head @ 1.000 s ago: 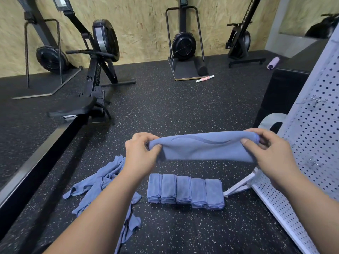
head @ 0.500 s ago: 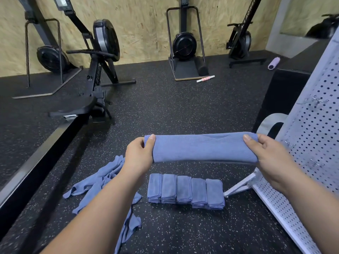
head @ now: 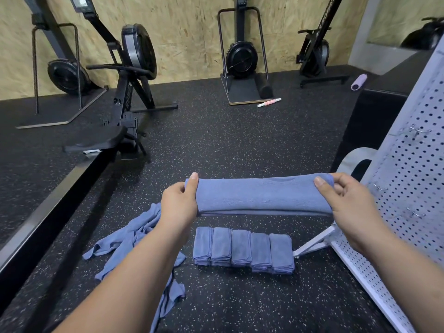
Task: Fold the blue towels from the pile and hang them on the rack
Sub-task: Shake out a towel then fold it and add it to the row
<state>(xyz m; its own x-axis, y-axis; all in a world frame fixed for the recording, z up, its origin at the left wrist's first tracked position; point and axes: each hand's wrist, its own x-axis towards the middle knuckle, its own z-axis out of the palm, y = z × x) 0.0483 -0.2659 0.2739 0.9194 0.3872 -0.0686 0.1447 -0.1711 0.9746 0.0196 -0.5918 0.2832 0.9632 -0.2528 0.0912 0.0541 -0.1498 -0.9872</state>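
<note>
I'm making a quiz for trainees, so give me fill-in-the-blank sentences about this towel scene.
The left hand and right hand hold one towel stretched between them; its colour is ____.
Below it on the floor, ____ folded towels sit in a row.
The unfolded pile lies to the ____ of that row.
Missing: blue; five; left.

**Single head-worn wide-angle view**

Looks forward and down from the head, over both forearms. Sits closest to the left hand [head: 179, 205] and right hand [head: 348, 203], gripping a folded towel [head: 264, 197] at mid-frame. Faces across the speckled floor [head: 216, 140] toward the far plywood wall [head: 192, 44]. Catches the pegboard rack [head: 408, 188] along the right edge, bowed by the lens.
</note>
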